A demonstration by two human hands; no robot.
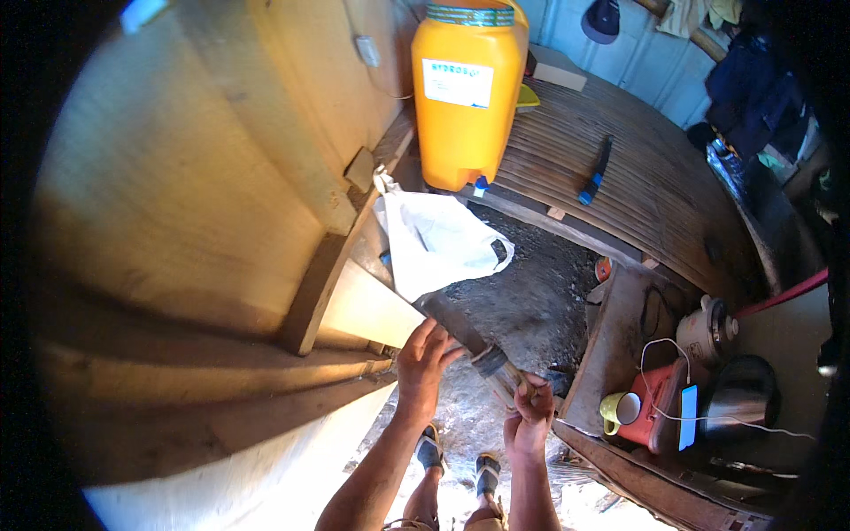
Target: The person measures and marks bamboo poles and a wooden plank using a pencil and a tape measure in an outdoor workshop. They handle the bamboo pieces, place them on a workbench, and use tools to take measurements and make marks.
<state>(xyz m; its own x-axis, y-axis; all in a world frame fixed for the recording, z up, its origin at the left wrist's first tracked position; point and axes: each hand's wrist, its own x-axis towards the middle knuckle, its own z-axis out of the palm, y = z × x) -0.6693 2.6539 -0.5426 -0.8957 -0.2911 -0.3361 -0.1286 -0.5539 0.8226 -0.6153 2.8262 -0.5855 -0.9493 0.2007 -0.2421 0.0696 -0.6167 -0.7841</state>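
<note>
A broad dark blade (458,324), which looks like a machete, slants across in front of me, its tip to the upper left. A dark collar joins it to a pale handle (505,376). My right hand (531,405) is closed round the handle's lower end. Along the blade's near left edge, my left hand (420,367) has its fingers apart, the fingertips at or against the edge. Whether they press on the metal I cannot tell. Just beyond the tip, a white plastic bag (434,243) hangs by the wooden frame.
A yellow water container (460,115) with a blue tap stands on a slatted bench (655,168), near a blue-handled knife (596,173). At right are a yellow mug (613,411), a red box (651,407), a phone (688,416) on a cable and a cooker (704,332). A wooden wall (177,212) rises at left.
</note>
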